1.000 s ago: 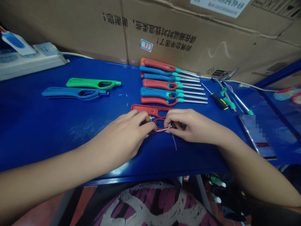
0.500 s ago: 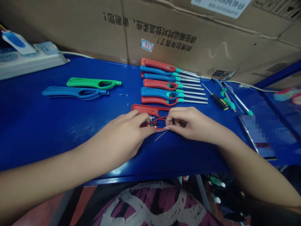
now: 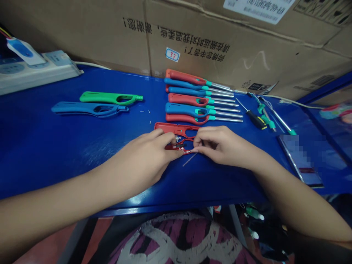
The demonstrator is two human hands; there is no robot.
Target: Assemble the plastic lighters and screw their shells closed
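Note:
Two red casing halves lie on the blue table before me, the upper one (image 3: 173, 128) with its inner side up. My left hand (image 3: 154, 150) is closed on the lower red casing half (image 3: 188, 150), covering its left part. Small dark and metal parts (image 3: 178, 145) show beside the left fingertips. My right hand (image 3: 213, 143) pinches a thin wire at the right end of the lower half; a thin clear tube (image 3: 189, 159) slants down-left below its fingertips. The palm side of both hands is hidden.
Behind lie several red and blue lighters (image 3: 189, 99) with metal tubes. A green casing (image 3: 101, 97) and a blue casing (image 3: 82, 107) are at left, near tiny screws (image 3: 149, 111). Right are a screwdriver (image 3: 256, 119), lighter rods (image 3: 280, 119) and a phone (image 3: 302, 161). A carton (image 3: 110, 40) stands behind.
The whole view has shifted very slightly. Both hands keep nearly the same pose and place at the red casing.

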